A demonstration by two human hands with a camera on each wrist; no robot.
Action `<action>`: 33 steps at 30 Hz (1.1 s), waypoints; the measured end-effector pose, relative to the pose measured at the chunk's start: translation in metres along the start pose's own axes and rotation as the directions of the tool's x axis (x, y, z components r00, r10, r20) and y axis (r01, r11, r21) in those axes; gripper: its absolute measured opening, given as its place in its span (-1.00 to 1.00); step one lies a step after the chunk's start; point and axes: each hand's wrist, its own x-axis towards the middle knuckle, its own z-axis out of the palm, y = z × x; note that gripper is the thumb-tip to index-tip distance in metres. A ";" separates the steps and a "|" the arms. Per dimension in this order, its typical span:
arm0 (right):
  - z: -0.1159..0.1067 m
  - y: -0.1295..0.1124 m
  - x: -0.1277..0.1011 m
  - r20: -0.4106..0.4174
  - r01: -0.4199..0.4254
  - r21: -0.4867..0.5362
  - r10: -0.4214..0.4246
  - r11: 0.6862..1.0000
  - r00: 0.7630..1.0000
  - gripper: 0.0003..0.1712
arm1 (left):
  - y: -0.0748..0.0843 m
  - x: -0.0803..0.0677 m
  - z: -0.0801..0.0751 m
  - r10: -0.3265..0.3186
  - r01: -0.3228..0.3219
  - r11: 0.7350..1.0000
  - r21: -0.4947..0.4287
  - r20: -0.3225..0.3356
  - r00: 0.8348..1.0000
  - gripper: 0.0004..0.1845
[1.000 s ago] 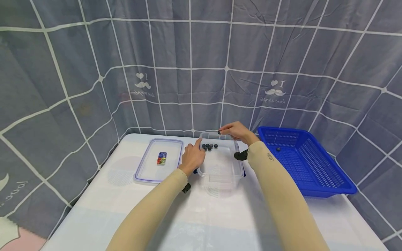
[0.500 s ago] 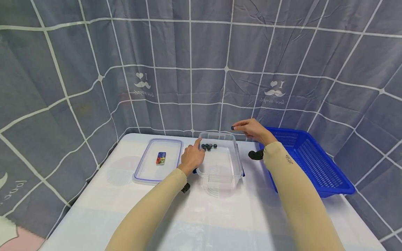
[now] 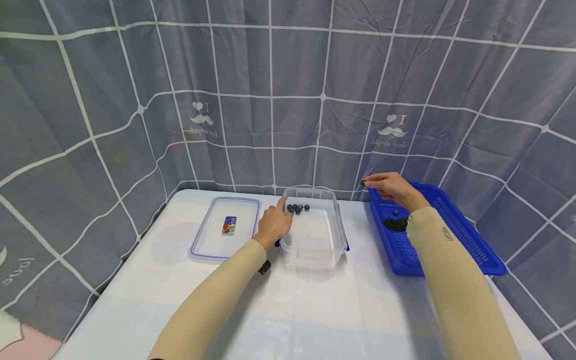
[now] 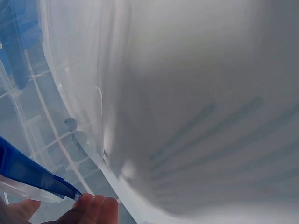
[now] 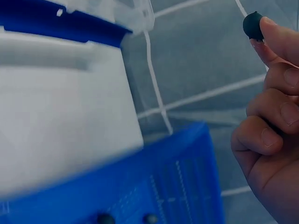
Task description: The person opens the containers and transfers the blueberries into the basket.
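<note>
**Dark berry pinched in your right hand**

Between thumb and forefinger you hold the matte, round berry near the far left corner of the blue perforated basket, other fingers curled. Its near-spherical shape gives no clear long axis or facing. Your left hand touches the left side of the clear, round-cornered plastic container, whose long axis runs away from you; how far that hand closes cannot be told.
</note>
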 end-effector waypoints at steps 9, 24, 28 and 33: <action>-0.023 0.039 -0.017 -0.045 -0.048 0.005 0.048 0.999 0.998 -0.30 | -0.001 0.000 0.002 -0.006 0.006 1.000 -0.003 0.007 1.000 -0.38; -0.043 0.094 -0.029 -0.082 -0.171 0.035 0.173 0.985 0.982 -0.25 | -0.001 0.001 -0.001 -0.001 0.001 1.000 -0.015 -0.005 1.000 -0.37; -0.043 0.105 -0.034 -0.102 -0.217 0.047 0.220 0.975 0.970 -0.36 | -0.001 0.001 0.000 -0.003 0.003 1.000 -0.016 0.003 1.000 -0.37; -0.043 0.115 -0.041 -0.099 -0.281 0.085 0.289 0.956 0.952 -0.56 | -0.001 0.001 0.001 0.002 -0.002 1.000 -0.004 0.005 1.000 -0.38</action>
